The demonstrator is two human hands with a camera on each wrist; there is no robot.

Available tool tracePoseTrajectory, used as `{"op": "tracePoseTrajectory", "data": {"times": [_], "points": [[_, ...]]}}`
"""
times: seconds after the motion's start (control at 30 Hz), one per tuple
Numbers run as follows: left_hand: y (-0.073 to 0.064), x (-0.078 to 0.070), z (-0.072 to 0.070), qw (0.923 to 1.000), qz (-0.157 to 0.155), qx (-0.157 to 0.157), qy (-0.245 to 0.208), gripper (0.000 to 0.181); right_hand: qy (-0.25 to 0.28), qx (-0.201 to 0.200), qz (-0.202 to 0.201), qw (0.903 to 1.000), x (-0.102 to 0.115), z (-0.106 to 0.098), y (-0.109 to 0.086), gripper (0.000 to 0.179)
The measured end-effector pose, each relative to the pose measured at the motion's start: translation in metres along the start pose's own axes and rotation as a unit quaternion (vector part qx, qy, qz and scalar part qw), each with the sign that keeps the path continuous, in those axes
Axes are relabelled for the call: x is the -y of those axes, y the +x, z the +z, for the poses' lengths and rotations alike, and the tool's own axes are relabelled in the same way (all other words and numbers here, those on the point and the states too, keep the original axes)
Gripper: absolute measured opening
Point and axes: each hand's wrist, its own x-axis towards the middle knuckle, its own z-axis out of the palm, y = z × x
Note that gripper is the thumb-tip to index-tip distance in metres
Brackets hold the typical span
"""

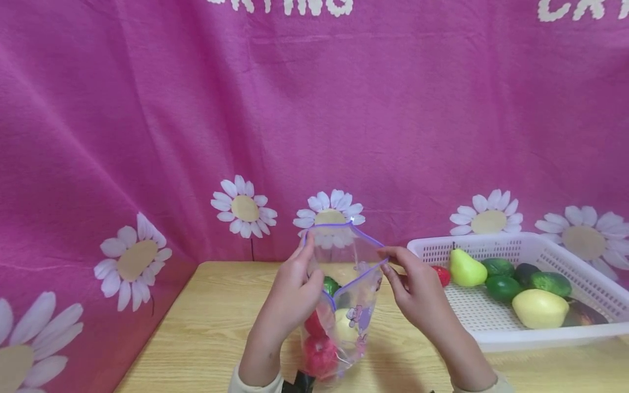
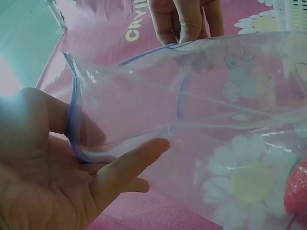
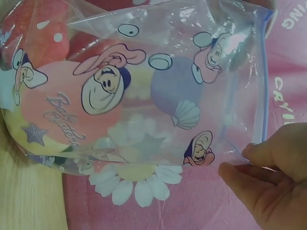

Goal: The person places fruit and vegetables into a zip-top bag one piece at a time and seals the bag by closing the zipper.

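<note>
A clear zip bag (image 1: 362, 316) with a purple-blue rim and cartoon prints hangs upright between both hands, its mouth spread wide. My left hand (image 1: 294, 292) holds the left side of the rim; in the left wrist view one finger shows through the plastic while the thumb lies outside. At the opposite side, thumb and fingertips of my right hand (image 3: 273, 175) pinch the corner of the rim. Inside the bag lie a red apple-like fruit (image 1: 320, 356), another red piece (image 1: 314, 326), something pale yellow (image 1: 345, 327) and something green (image 1: 331, 285), partly hidden by plastic and the left hand.
To the right stands a white plastic basket (image 1: 491, 339) holding a green pear (image 1: 467, 268), a yellow fruit (image 1: 539, 309), a red piece (image 1: 443, 275) and several dark or green pieces. A wooden table (image 1: 206, 322) lies beneath, with a pink flowered cloth (image 1: 393, 136) behind.
</note>
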Motion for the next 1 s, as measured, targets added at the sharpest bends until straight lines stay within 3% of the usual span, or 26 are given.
{"op": "tracePoseTrajectory", "data": {"times": [0.23,0.5,0.7,0.83,1.0], "points": [[0.003,0.004,0.001,0.9995,-0.012,-0.022,-0.02,0.07,-0.005,0.002,0.001,1.0,-0.002,-0.003,0.0,0.024],[0.008,0.006,0.015,0.999,0.032,-0.023,-0.021,0.071,-0.075,-0.015,0.053,0.9956,-0.005,-0.009,0.0,0.012],[0.009,0.005,0.024,0.9978,0.056,-0.02,-0.031,0.073,-0.09,-0.03,0.066,0.9933,-0.006,-0.014,0.0,0.014],[0.009,0.005,0.025,0.9977,0.046,-0.032,-0.037,0.075,-0.098,-0.038,0.07,0.9919,-0.005,-0.015,0.002,0.019],[0.008,0.006,0.023,0.9995,0.022,-0.017,-0.017,0.077,-0.077,0.002,0.079,0.9939,-0.004,-0.017,0.003,0.023]]}}
